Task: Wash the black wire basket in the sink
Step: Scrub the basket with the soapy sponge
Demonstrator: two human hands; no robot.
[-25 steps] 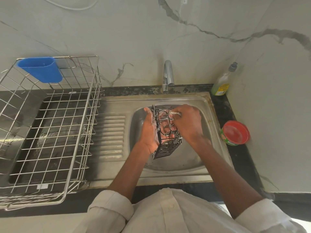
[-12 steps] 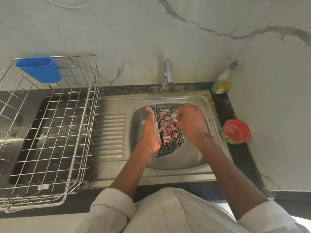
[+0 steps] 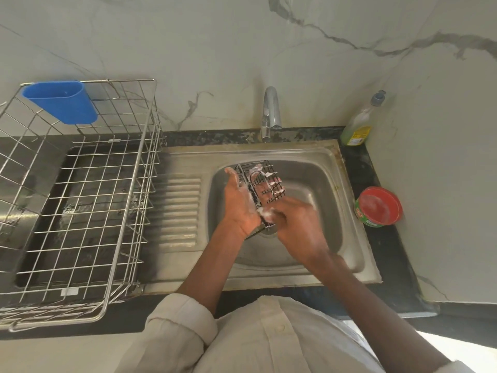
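The black wire basket (image 3: 262, 181) is held up over the sink (image 3: 326, 181) bowl. It is gripped by the left hand (image 3: 239, 203), with the fingers curled round it from the far side and seen through the wires. The soapy right hand (image 3: 293, 219) is just beside the left hand, at the basket's near end. Its fingers are bent, but what is held in them cannot be told. Foam is seen on both hands.
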